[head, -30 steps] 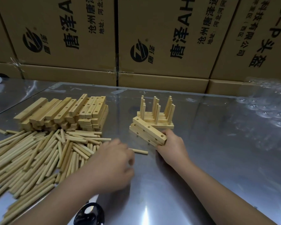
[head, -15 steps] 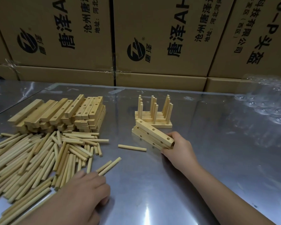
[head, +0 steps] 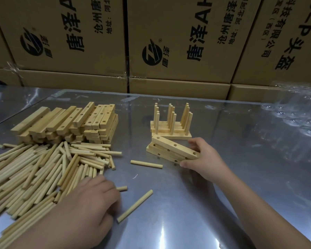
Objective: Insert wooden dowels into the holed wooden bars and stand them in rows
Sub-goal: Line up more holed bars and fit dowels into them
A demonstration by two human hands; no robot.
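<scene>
Fetching pale round wooden dowels [head: 43,168] under the left hand [head: 90,200]
Its grasp is hidden; the right hand [head: 203,159] grips stacked pale holed wooden bars [head: 180,149]. Best pinch one dowel only.

A shiny metal table [head: 187,221] is spread on its left side with a wide heap of dowels [head: 34,173], and a stack of holed bars [head: 70,123] is piled just behind the heap. Near the middle a row of bars [head: 171,131] fitted with upright dowels is stood, with loose bars [head: 171,150] laid slantwise just in front of it. A single dowel [head: 146,164] and a second dowel [head: 135,205] are left apart between heap and bars, and clear plastic [head: 298,115] is bunched at the right edge.
</scene>
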